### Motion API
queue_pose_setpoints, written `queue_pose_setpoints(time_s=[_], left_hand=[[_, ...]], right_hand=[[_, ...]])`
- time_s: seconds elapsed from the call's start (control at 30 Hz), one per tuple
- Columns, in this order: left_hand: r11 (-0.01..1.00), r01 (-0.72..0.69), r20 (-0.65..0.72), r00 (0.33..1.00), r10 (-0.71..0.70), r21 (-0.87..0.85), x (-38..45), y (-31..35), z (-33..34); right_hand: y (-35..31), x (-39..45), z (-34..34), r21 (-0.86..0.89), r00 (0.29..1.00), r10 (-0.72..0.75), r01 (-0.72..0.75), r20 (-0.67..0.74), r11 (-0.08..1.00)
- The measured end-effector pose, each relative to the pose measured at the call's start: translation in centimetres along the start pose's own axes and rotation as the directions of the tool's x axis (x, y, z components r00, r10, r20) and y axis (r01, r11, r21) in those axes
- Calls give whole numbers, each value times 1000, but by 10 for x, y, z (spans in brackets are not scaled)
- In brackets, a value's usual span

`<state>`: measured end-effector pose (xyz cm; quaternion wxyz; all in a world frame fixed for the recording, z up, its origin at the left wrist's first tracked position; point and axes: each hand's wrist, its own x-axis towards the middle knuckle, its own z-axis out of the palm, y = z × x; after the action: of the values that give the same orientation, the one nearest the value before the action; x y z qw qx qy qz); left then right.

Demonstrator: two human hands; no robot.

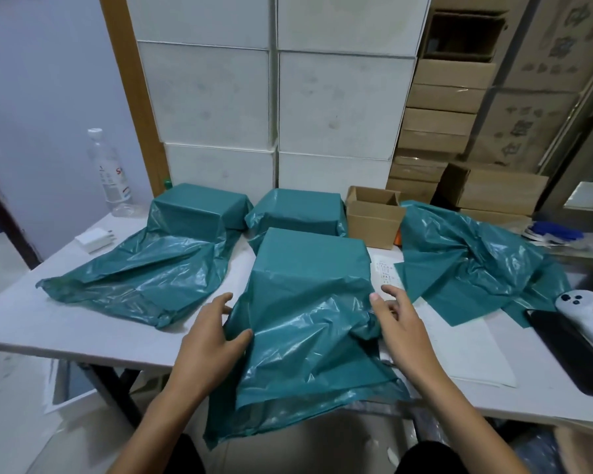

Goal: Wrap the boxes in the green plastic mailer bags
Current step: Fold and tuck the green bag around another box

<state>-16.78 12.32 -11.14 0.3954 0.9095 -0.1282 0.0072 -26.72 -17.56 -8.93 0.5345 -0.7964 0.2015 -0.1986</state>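
A box inside a green mailer bag (308, 268) stands at the middle of the white table (21, 323), its loose open end trailing over the front edge. My left hand (216, 333) pinches the slack plastic on the bag's left side. My right hand (396, 316) rests against the bag's right side, fingers spread, and I cannot tell whether it grips plastic. Two more bagged boxes stand behind: one at the back left (199, 206) with a long loose tail, one at the back middle (300, 210). An open cardboard box (374, 220) stands unbagged. Empty green bags (473, 258) lie crumpled at right.
White foam boxes (271, 97) are stacked against the wall behind the table, cardboard cartons (442, 114) to their right. A water bottle (108, 169) and white charger (95, 238) are at the back left. A white controller (582, 313), a black phone (569, 350) and paper sheets (459, 347) lie at right.
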Motion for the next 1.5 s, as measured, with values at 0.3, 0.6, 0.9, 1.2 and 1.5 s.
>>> queue_pose_setpoints(time_s=[0.3, 0.6, 0.9, 1.2, 1.5], left_hand=[[885, -463, -17, 886, 464, 40, 62, 42, -3], [826, -531, -5, 841, 542, 190, 93, 11, 26], [794, -588, -41, 799, 600, 154, 106, -14, 39], [782, -604, -96, 779, 620, 156, 114, -26, 35], [718, -676, -126, 708, 695, 165, 125, -30, 40]], right_hand=[[-21, 31, 0, -211, 930, -249, 309, 271, 927], [1, 62, 29, -324, 949, -240, 297, 205, 898], [3, 56, 12, -334, 903, -105, 260, 417, 906], [2, 54, 19, -398, 930, -128, 267, 344, 878], [-7, 46, 37, -391, 941, -249, 323, 228, 862]])
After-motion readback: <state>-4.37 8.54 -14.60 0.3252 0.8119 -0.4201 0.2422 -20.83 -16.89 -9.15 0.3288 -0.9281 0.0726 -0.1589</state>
